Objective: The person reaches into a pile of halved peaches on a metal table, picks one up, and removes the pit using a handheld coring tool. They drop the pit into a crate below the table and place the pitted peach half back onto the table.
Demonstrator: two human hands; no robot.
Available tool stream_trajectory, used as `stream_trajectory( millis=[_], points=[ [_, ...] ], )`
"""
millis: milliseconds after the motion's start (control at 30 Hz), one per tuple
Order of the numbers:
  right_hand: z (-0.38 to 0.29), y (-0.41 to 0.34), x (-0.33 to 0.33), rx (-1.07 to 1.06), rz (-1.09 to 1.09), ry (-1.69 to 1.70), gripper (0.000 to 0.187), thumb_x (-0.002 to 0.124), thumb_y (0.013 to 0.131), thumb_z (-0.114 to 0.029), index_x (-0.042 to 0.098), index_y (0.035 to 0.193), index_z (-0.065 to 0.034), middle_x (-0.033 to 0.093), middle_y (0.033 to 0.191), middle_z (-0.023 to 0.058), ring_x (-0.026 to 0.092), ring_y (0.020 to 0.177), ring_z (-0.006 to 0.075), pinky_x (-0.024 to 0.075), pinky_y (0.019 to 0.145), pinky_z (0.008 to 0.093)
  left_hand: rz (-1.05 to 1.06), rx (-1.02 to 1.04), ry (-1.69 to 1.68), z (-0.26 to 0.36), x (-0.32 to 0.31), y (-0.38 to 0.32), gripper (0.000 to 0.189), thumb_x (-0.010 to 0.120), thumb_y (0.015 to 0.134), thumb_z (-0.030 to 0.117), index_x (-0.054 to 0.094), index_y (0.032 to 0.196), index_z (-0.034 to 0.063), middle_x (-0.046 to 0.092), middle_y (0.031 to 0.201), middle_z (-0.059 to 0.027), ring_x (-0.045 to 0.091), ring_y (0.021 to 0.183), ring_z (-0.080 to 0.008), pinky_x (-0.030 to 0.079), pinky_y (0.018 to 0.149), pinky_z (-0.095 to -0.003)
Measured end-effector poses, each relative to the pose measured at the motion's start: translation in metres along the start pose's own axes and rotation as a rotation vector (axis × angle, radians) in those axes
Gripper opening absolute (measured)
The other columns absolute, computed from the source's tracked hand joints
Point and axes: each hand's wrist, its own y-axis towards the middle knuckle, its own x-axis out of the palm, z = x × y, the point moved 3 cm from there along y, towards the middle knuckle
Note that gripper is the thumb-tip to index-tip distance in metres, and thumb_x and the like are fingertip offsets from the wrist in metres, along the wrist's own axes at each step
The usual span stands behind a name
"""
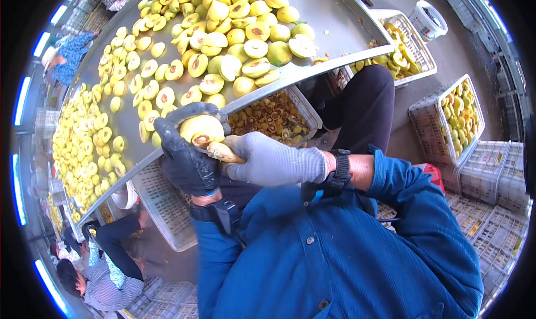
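Observation:
My left hand point(188, 151), in a black glove, is closed around a pale yellow halved fruit point(205, 128) whose brown pit hollow faces my right hand. Gripped in my right hand point(272, 158), in a grey knit glove, is a small tool with a light-coloured handle point(224, 151); its tip lies at the fruit's cut side and is partly hidden. Both hands are at the near edge of a metal table point(125, 130). Many yellow-green fruit halves point(255, 49) are spread over it, most with reddish-brown centres showing.
Below the table edge stands a crate point(305, 109) of brown pit pieces, with another white plastic crate point(163, 206) left of it. Fruit-filled crates point(418, 51) point(460, 118), stacked crates point(485, 168) and a white bucket point(428, 21) stand right. Other people point(104, 281) point(69, 59) sit along the left.

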Motion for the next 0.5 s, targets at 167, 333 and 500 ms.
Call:
stream_trajectory(
  millis=[167,333,500],
  points=[
    [0.0,-0.002,-0.005,-0.12,0.067,-0.59,0.025,0.068,0.081,-0.017,0.053,0.096,-0.0054,0.064,0.074,0.0159,0.066,0.068,0.0373,0.0521,0.058,0.0433,0.228,-0.408,-0.83,0.007,0.029,-0.01,0.056,0.029,0.103,0.053,0.053,0.115,0.0045,0.063,0.096,-0.011,0.062,0.084,-0.0267,0.054,0.082,-0.0408],
    [0.041,0.009,-0.007,-0.38,0.243,-0.611,0.02,0.066,0.085,-0.022,0.052,0.095,-0.0117,0.063,0.075,0.0129,0.065,0.066,0.0345,0.0515,0.055,0.0452,0.249,-0.479,-1.011,-0.039,0.02,-0.019,0.06,0.033,0.102,0.054,0.052,0.125,0.0019,0.064,0.112,-0.0125,0.062,0.1,-0.0243,0.052,0.085,-0.0373],
    [0.166,-0.004,-0.039,0.157,-0.186,-1.02,0.019,0.055,0.085,-0.011,0.06,0.102,-0.0081,0.067,0.076,0.0149,0.068,0.074,0.0342,0.0525,0.063,0.0489,0.56,-0.433,-0.794,-0.068,-0.043,-0.042,0.051,0.045,0.1,0.046,0.055,0.11,-0.0033,0.066,0.097,-0.0141,0.066,0.086,-0.0266,0.056,0.074,-0.0378]
  ],
)
